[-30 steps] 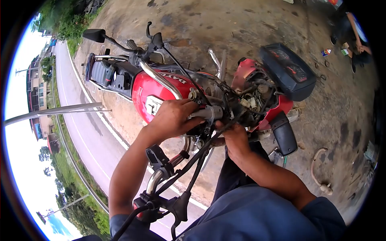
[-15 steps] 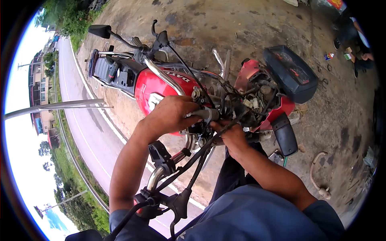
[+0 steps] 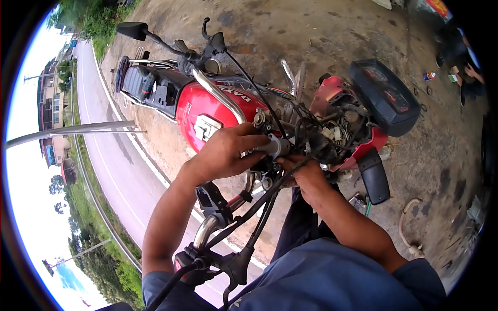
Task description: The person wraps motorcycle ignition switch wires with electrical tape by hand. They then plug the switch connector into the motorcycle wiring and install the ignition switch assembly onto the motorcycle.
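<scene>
A red motorcycle [image 3: 194, 111] with its front partly taken apart stands across the view. My left hand [image 3: 228, 153] is closed, its thumb and fingers pinching a grey cylindrical metal part [image 3: 279, 146] over the steering head between the handlebar halves. On the other side of that part is my right hand [image 3: 306, 179], fingers curled in under a black cable [image 3: 277, 184]. What its fingertips grip is hidden. Near the left hand, the chrome handlebar [image 3: 220, 96] runs past the fuel tank.
A loosened instrument cluster [image 3: 386, 96] and exposed wiring [image 3: 340, 129] sit at the right. Control cables cross in front of my hands. Another person's hand [image 3: 472, 72] shows at upper right, near a small can [image 3: 429, 76]. A road [image 3: 111, 155] runs along the left.
The motorcycle appears shifted slightly right in view. My left hand still holds the grey part, which now looks a little more tilted. The right hand stays beneath the cable.
</scene>
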### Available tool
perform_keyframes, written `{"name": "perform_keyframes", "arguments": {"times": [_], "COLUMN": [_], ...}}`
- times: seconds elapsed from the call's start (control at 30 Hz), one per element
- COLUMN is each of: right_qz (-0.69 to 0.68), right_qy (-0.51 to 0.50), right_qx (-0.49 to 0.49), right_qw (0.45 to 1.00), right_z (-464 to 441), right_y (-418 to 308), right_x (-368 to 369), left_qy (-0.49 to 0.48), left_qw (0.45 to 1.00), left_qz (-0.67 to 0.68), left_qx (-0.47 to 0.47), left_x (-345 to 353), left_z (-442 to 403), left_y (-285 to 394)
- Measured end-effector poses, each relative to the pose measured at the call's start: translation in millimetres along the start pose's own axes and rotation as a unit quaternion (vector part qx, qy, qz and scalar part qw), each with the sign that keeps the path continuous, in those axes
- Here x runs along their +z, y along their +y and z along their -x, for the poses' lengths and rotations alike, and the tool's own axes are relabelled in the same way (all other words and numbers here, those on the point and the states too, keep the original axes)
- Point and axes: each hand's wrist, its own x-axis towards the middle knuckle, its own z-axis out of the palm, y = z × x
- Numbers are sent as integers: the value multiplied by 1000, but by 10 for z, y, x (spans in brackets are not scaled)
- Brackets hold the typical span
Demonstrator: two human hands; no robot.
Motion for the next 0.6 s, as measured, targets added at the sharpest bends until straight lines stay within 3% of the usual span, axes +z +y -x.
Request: {"name": "perform_keyframes", "arguments": {"times": [0.27,0.33,0.43,0.53,0.6], "right_qz": [-12,6,2,-15,-19], "right_qy": [-6,-29,-51,-82,-87], "right_qx": [-15,45,32,51,62], "right_qw": [1000,999,998,995,994], "right_z": [-65,-91,-119,-137,-207], "right_y": [36,-36,-59,-65,-10], "right_x": [-34,-47,-81,-136,-187], "left_qy": [-28,-44,-26,-71,-52], "left_qw": [998,996,997,996,998], "left_qz": [-50,-68,-35,-41,-40], "left_qx": [17,39,59,18,23], "left_x": [-79,-80,-65,-167,-103], "left_z": [-68,-81,-136,-104,-62], "left_y": [107,77,17,118,96]}}
